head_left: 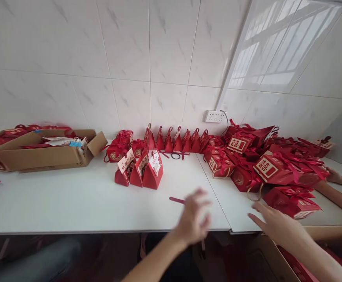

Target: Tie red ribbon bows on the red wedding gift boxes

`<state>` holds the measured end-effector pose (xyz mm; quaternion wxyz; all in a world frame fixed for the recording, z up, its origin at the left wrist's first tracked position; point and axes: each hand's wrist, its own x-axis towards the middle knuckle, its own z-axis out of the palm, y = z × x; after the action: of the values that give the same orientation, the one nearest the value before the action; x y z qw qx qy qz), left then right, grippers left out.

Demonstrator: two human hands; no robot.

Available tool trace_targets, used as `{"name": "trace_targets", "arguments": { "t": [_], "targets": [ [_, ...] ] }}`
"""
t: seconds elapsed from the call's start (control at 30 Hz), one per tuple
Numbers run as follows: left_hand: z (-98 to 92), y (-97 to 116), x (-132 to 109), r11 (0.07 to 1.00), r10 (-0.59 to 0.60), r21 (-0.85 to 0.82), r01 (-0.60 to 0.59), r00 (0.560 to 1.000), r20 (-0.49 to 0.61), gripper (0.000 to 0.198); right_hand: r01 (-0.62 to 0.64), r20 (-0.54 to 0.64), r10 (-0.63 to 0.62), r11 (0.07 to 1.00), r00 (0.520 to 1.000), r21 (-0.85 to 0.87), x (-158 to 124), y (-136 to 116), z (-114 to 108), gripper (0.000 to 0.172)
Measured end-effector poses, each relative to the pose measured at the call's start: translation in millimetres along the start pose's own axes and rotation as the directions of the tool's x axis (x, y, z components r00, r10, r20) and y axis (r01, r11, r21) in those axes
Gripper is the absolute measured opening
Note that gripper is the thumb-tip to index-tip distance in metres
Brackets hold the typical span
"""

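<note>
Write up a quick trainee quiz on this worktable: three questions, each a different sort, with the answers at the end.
1. Multiple choice. Which of these is nearest the left hand?
A) the wall socket
B) the dark red strip
C) the black ring

2. True or false. The cardboard carton on the white table is open.

3. Count. How many peaked red boxes stand grouped together in front of the back row of similar boxes?

Key: 1. B. 2. True. 3. Three.
</note>
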<state>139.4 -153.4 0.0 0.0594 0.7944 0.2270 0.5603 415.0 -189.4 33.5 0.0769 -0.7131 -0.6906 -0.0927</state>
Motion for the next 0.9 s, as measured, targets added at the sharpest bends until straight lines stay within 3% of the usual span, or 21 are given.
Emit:
{"name": "trace_targets", "arguments": {
  "t": [0.03, 0.1, 0.17, 0.27, 0.43, 0.53, 0.67, 0.8, 0.9],
  "targets": [
    [-20.8, -18.6, 7.9, 0.990, -0.058, 0.115, 0.080, 0.981, -0.186, 0.033, 0.078, 0.101, -0.079, 0.997, 0.992, 0.017, 8.0, -27.8, -2.7, 0.019],
    [-56.1, -55.4, 21.7, 0.939, -0.083, 0.257, 0.228, 0.877, -0.474, 0.035, 0.218, 0.240, -0.241, 0.969, 0.940, 0.118, 23.1, -78.5, -5.6, 0.021],
    [-79.7, -86.3, 29.0, 0.889, -0.124, 0.286, 0.357, 0.789, -0.601, 0.040, 0.290, 0.315, -0.346, 0.933, 0.884, 0.213, 37.3, -119.9, -4.2, 0.022],
    [-94.6, -113.7, 25.3, 0.848, -0.273, 0.253, 0.465, 0.793, -0.545, 0.049, 0.323, 0.351, -0.406, 0.906, 0.844, 0.273, 53.9, -163.5, 5.8, 0.024],
    [-94.3, -128.2, 2.2, 0.808, -0.446, 0.192, 0.557, 0.791, -0.418, 0.056, 0.234, 0.396, -0.311, 0.944, 0.864, 0.231, 65.5, -193.7, 25.4, 0.017],
    [-91.2, -134.3, -7.3, 0.790, -0.487, 0.176, 0.587, 0.776, -0.402, 0.050, 0.157, 0.413, -0.252, 0.956, 0.875, 0.250, 68.7, -195.0, 31.3, 0.016],
    [-87.6, -138.5, -12.9, 0.815, -0.464, 0.162, 0.557, 0.793, -0.393, 0.041, 0.061, 0.441, -0.234, 0.927, 0.866, 0.370, 72.6, -188.8, 34.6, 0.011],
    [-86.7, -139.2, -19.5, 0.800, -0.535, 0.050, 0.598, 0.749, -0.391, 0.042, -0.052, 0.485, -0.278, 0.825, 0.829, 0.563, 81.1, -176.5, 40.2, 0.004],
    [-86.9, -137.0, -24.2, 0.779, -0.603, -0.067, 0.624, 0.714, -0.356, 0.041, -0.161, 0.501, -0.298, 0.711, 0.813, 0.684, 94.4, -163.8, 46.1, 0.008]
  ]
}}
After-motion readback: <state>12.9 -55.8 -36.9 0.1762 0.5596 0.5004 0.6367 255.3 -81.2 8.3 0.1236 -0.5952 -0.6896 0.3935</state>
